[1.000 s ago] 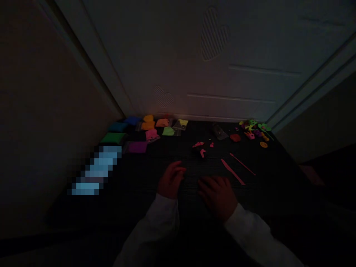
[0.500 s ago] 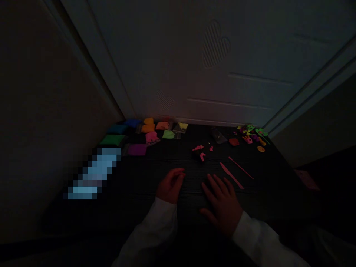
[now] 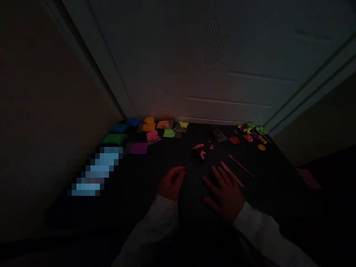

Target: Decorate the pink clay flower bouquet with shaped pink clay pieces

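The left hand [image 3: 171,182] curls in; whether it holds anything, I cannot tell. The right hand [image 3: 224,193] is spread wide, outer fingers just beside the pink knife [image 3: 238,180]. Past that lies a pink stick [image 3: 241,165]. Ahead, between the hands, sits a dark-and-pink lump [image 3: 199,151]; farther off are coloured packets [image 3: 152,136] leftward, small figures [image 3: 248,138] rightward. A second ago the right fingers were closer together.

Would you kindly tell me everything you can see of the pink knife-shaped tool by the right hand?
The pink knife-shaped tool looks like plastic, pointed at one end and slimmer toward the other. It lies slantwise on the dark table, its point away from the person and leftward. The right hand partly overlaps it in view; whether they touch is unclear.
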A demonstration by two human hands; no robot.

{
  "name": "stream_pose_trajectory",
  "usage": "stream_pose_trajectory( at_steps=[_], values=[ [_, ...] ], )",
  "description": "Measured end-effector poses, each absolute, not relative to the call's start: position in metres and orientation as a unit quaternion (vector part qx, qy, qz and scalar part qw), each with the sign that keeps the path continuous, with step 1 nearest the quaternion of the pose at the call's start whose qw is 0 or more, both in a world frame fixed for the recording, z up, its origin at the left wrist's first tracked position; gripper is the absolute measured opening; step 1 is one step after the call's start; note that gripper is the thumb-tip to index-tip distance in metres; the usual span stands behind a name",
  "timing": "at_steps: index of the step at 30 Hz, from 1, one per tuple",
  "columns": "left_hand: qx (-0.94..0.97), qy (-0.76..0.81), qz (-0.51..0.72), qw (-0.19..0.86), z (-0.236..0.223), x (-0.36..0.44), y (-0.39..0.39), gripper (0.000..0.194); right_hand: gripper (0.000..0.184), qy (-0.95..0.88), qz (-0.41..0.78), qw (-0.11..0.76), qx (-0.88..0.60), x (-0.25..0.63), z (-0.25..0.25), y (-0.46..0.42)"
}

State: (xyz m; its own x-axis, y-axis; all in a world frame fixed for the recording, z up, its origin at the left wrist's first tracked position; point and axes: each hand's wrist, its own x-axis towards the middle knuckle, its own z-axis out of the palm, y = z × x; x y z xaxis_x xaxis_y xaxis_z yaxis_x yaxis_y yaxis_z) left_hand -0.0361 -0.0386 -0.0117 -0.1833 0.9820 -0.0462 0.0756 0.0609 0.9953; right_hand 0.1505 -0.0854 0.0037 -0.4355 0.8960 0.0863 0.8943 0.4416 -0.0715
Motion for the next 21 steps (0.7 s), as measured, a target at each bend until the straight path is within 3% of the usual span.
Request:
stream_pose_trajectory(
  at_steps=[4,16,21],
  values=[
    [0.457,0.581,0.504,0.446,-0.0124,-0.0362,-0.038,0.024,0.063,-0.883,0.03,0.047,-0.466,0.1509,0.0042,-0.0842],
    [0.463,0.584,0.501,0.441,-0.0095,-0.0368,-0.0391,0.025,0.058,-0.836,0.012,0.066,-0.545,0.1474,0.005,-0.0792],
    [0.463,0.585,0.499,0.442,-0.0092,-0.036,-0.0387,0.023,0.062,-0.871,0.025,0.05,-0.488,0.1439,0.0043,-0.0813]
  ],
)
